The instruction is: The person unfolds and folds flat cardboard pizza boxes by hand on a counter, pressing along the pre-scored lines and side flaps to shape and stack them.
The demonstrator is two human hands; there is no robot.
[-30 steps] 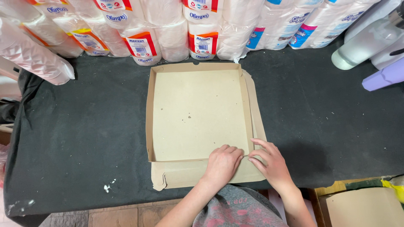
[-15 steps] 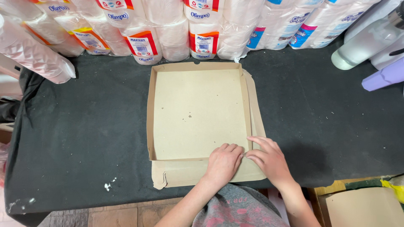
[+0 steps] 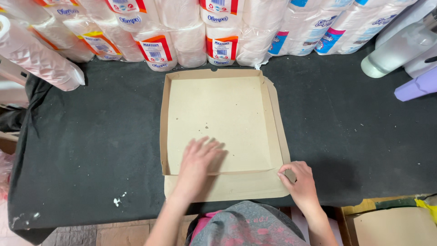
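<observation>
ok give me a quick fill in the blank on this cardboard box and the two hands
1. The left hand lies flat on the ______ of the cardboard box.
2. The right hand pinches the box's near ______ corner.
3. The box rests on a ______ cloth.
4. Behind the box stand packs of paper ______.

Missing words: floor; right; black; rolls

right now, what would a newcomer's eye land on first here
A flat brown cardboard box blank with low folded-up sides lies mid-table on the dark cloth. The left hand presses flat inside it, the right hand grips its near right corner. Wrapped paper rolls line the far edge.
</observation>
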